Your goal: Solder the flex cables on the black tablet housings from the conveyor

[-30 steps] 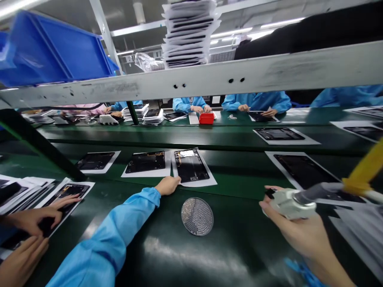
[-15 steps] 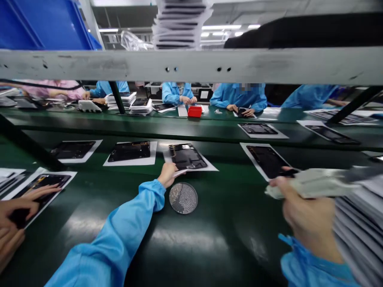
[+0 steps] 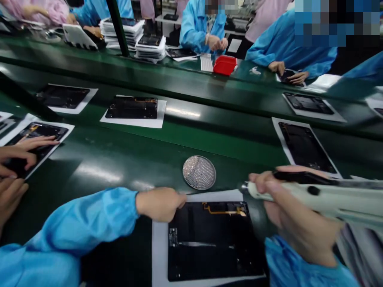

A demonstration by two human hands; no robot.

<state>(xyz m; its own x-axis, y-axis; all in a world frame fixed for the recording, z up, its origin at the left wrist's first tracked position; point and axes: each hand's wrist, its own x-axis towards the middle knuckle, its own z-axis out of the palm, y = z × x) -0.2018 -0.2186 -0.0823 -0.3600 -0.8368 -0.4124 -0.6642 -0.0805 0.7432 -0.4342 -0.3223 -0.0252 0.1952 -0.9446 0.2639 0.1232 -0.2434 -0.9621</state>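
My left hand (image 3: pixel 160 204), in a blue sleeve, is closed and pinches the top left edge of a white sheet (image 3: pixel 159 255) that carries a black opened tablet (image 3: pixel 212 239). The sheet and tablet lie on the green bench right in front of me. My right hand (image 3: pixel 295 217) is wrapped round a cream electric screwdriver (image 3: pixel 317 196) held level, its tip pointing left just above the tablet's top right corner. A round perforated metal dish (image 3: pixel 199 172) lies just beyond the tablet.
More opened tablets on white sheets (image 3: pixel 133 108) (image 3: pixel 303 145) ride the green conveyor belt beyond. Another person's hands (image 3: pixel 16 159) rest on a tablet at the left. People in blue coats work across the belt, beside a red box (image 3: pixel 224 65) and stacked trays (image 3: pixel 151 46).
My left hand has dragged the sheet with its tablet off the belt to the bench in front of me. The screwdriver hand came in over it. My head tilted down.
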